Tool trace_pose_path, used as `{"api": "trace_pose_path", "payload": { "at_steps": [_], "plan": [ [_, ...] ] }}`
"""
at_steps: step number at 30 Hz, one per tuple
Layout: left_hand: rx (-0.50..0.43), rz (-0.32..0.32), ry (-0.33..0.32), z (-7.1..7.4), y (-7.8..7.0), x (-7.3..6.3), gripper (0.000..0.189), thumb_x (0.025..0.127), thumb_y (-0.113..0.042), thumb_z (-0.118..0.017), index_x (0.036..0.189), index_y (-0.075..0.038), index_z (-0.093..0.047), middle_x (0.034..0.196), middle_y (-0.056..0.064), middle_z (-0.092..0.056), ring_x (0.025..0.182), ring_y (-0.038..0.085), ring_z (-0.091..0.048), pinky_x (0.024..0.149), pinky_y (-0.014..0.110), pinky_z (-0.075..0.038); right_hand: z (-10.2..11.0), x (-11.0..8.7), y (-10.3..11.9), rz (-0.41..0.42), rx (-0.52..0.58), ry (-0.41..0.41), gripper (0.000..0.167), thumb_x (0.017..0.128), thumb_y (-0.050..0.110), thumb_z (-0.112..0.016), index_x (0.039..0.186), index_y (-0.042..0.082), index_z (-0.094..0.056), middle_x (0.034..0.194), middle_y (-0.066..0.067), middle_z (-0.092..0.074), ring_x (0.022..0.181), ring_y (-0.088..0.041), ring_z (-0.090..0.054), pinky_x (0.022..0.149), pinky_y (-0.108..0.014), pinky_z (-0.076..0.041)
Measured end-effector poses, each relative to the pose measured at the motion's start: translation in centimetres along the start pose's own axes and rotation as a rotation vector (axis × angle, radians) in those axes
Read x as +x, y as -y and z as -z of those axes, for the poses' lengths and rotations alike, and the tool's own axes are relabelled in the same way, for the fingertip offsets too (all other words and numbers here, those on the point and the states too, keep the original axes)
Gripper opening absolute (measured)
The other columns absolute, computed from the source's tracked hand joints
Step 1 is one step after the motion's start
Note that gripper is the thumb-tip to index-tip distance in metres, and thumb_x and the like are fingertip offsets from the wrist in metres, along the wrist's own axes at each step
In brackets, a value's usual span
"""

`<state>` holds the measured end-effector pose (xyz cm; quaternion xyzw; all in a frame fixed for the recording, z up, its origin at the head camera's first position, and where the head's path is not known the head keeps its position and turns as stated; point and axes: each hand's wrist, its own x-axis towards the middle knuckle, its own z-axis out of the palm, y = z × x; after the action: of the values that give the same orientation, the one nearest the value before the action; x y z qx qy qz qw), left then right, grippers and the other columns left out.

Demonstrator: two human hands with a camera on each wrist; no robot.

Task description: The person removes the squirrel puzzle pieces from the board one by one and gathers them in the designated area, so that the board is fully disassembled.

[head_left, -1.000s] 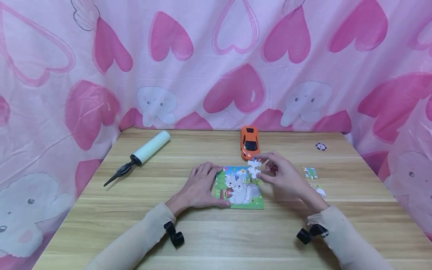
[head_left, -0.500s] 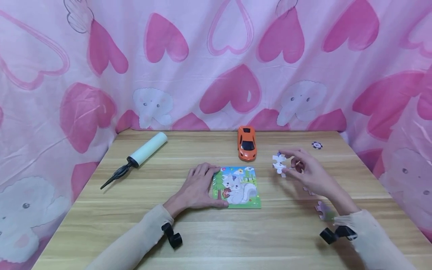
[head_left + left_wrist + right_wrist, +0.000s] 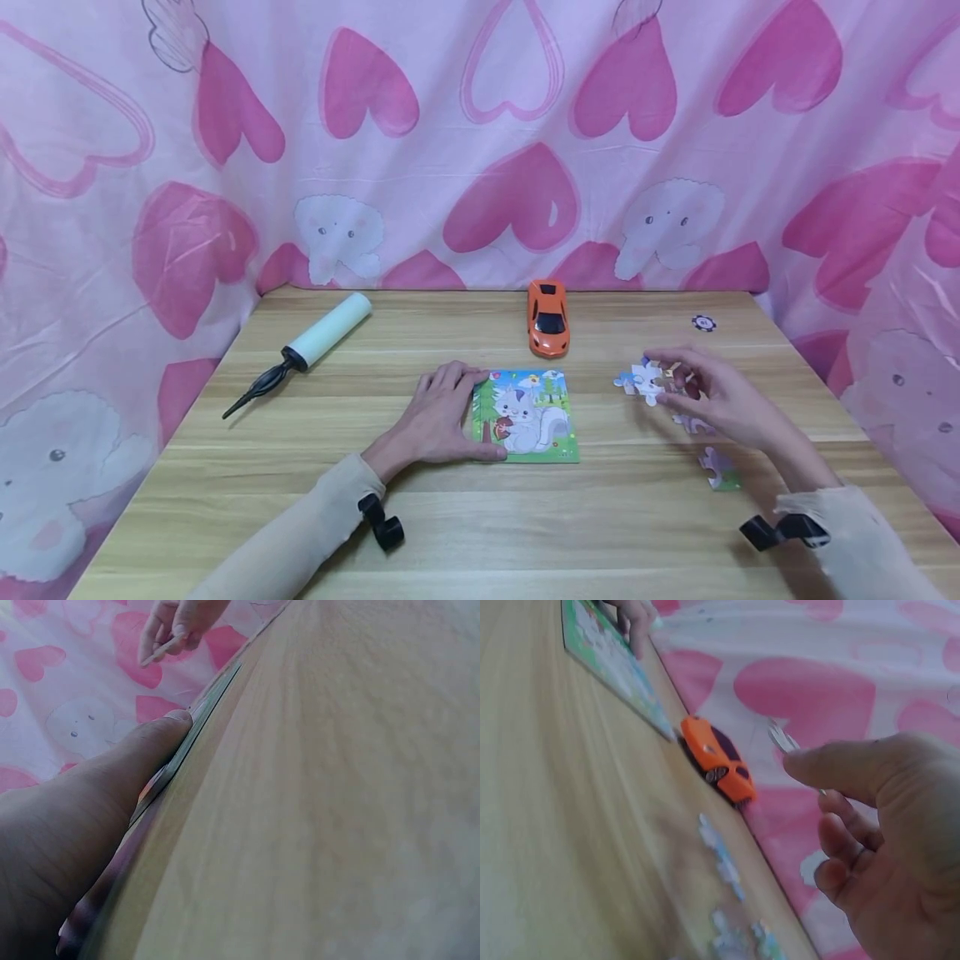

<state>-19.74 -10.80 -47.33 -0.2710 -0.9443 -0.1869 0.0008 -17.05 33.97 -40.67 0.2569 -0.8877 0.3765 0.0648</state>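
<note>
Nearest, a purple-and-green puzzle piece (image 3: 720, 472) is lying on the table (image 3: 525, 533). The left hand (image 3: 442, 417) is resting, fingers spread, on the left side of the squirrel board (image 3: 536, 425), which is looking thin and stiff. Over the table's right side, the right hand (image 3: 723, 400) is pinching a notched piece (image 3: 645, 383), likely light and bendable at its knobs; its broad middle is probably offering the safest hold.
</note>
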Motion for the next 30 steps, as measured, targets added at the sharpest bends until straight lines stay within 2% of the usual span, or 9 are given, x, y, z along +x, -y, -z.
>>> {"api": "trace_pose_path", "payload": {
  "at_steps": [2, 8, 14, 21, 30],
  "plan": [
    [-0.005, -0.003, 0.0, 0.0, -0.1, 0.0, 0.13, 0.071, -0.101, -0.071, 0.171, -0.023, -0.043, 0.159, 0.002, -0.045, 0.145, 0.022, -0.041, 0.118, 0.051, -0.035, 0.1, -0.6, -0.4, -0.023, -0.005, 0.033, 0.06, 0.095, 0.003, -0.087, 0.151, 0.012, -0.067, 0.104, -0.004, -0.06, 0.077, -0.016, -0.054, 0.062, -0.028, -0.046],
    [-0.007, -0.006, 0.005, 0.2, -0.2, 0.1, 0.129, 0.072, -0.101, -0.07, 0.17, -0.023, -0.043, 0.159, 0.002, -0.046, 0.146, 0.022, -0.041, 0.119, 0.051, -0.034, -0.1, -2.1, -1.6, -0.122, 0.007, 0.104, 0.059, 0.099, 0.016, -0.086, 0.154, 0.017, -0.065, 0.106, -0.004, -0.061, 0.082, -0.016, -0.055, 0.067, -0.029, -0.049],
    [-0.009, -0.003, 0.0, 0.2, -0.2, -0.1, 0.129, 0.072, -0.1, -0.071, 0.17, -0.022, -0.044, 0.159, 0.002, -0.045, 0.146, 0.023, -0.041, 0.118, 0.052, -0.035, -0.7, -2.5, -2.8, -0.111, 0.056, 0.142, 0.058, 0.097, 0.016, -0.088, 0.151, 0.014, -0.067, 0.103, -0.007, -0.06, 0.086, -0.019, -0.054, 0.07, -0.029, -0.048],
    [-0.004, 0.002, -0.01, 0.1, 0.2, -0.4, 0.13, 0.071, -0.101, -0.071, 0.17, -0.021, -0.044, 0.16, 0.003, -0.045, 0.148, 0.025, -0.04, 0.119, 0.053, -0.034, -1.4, -2.3, -2.8, -0.135, 0.041, 0.164, 0.057, 0.096, 0.023, -0.09, 0.149, 0.019, -0.07, 0.113, -0.002, -0.066, 0.095, -0.02, -0.057, 0.076, -0.029, -0.048],
    [-0.01, -0.018, -0.017, 0.0, 0.0, 0.0, 0.13, 0.071, -0.101, -0.07, 0.169, -0.021, -0.045, 0.158, 0.002, -0.047, 0.147, 0.024, -0.041, 0.121, 0.055, -0.033, -1.3, -2.5, -2.7, -0.16, 0.074, 0.177, 0.055, 0.096, 0.021, -0.09, 0.147, 0.017, -0.07, 0.109, -0.005, -0.062, 0.091, -0.021, -0.054, 0.072, -0.028, -0.045]
  ]
}}
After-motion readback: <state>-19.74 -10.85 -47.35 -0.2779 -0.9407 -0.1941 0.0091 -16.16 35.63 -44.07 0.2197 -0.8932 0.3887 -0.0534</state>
